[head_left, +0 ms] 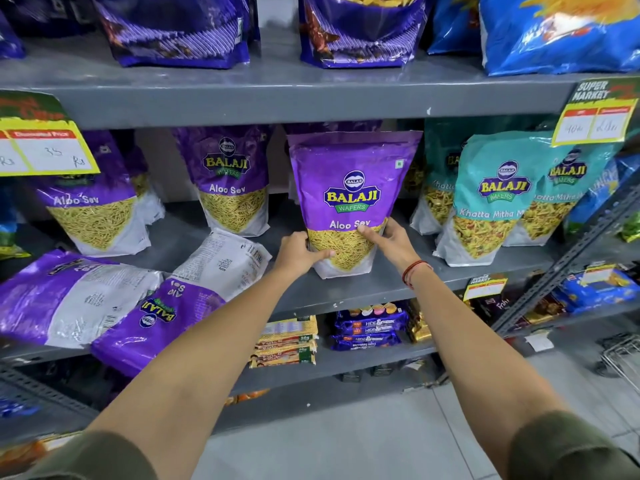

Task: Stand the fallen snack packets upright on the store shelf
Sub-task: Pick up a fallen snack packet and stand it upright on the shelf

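Observation:
A purple Aloo Sev packet stands upright on the grey middle shelf. My left hand grips its lower left side and my right hand grips its lower right side. To the left, three purple packets lie fallen: one flat at the shelf's left, one upside down and hanging over the front edge, and one back-side up, leaning behind it. Two more Aloo Sev packets stand upright further back, one at the left and one in the middle.
Teal Khatta Mitha packets stand upright to the right. Purple and blue bags fill the shelf above. Yellow price tags hang at the left and right. Biscuit packs lie on the lower shelf. A wire basket sits on the floor.

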`<state>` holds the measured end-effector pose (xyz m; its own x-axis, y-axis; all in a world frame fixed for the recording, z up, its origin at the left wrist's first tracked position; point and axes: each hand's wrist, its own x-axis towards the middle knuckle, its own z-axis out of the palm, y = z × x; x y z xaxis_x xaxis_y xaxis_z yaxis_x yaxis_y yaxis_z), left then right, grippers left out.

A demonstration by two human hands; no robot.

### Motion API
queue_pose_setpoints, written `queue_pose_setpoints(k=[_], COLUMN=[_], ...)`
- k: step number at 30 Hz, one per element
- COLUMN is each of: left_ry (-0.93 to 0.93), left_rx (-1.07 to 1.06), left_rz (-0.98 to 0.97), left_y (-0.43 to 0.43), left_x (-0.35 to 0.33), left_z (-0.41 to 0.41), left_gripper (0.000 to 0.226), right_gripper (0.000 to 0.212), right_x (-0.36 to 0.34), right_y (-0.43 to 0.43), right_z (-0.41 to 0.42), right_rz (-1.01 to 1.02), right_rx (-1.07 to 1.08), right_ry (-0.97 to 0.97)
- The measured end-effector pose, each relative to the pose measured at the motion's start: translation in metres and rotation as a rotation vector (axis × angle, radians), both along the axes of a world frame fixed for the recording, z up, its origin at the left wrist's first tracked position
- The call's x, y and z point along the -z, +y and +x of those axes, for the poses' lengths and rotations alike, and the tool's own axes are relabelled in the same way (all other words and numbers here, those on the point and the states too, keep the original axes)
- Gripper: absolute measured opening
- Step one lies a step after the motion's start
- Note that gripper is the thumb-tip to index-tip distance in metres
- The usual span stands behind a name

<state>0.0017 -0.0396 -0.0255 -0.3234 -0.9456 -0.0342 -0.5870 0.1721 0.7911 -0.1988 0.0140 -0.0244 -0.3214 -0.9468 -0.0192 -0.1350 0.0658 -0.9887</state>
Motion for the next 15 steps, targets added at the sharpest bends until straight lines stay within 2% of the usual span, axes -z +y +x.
queue_pose_setpoints(k=[5,9,11,15], left_ry=[0.023,0.03,0.046,0.153], left_rx=[-0.007,-0.005,-0.014,-0.129], left_rz=[0.008,0.013,0.036,0.111], left_y=[0.016,0.024,0.028,0.051], left_x=[-0.001,0.001,0.008,0.013], left_z=[-0.006,-0.008,-0.006,0.006], left_gripper=[0.053,0.054,0.056,0.057], right_gripper=[0.048,0.061,0.059,0.048], right_x=[0.003,0.011,0.014,0.02], right_y=[0.009,0.017,0.024,0.045], right_z=[-0.004,-0.004,0.004,0.019], right_rz=[-0.021,-0.01,0.033,-0.018], right_rx=[0.023,0.051,0.068,0.368], right_ry=[0.008,0.006,0.023,0.203])
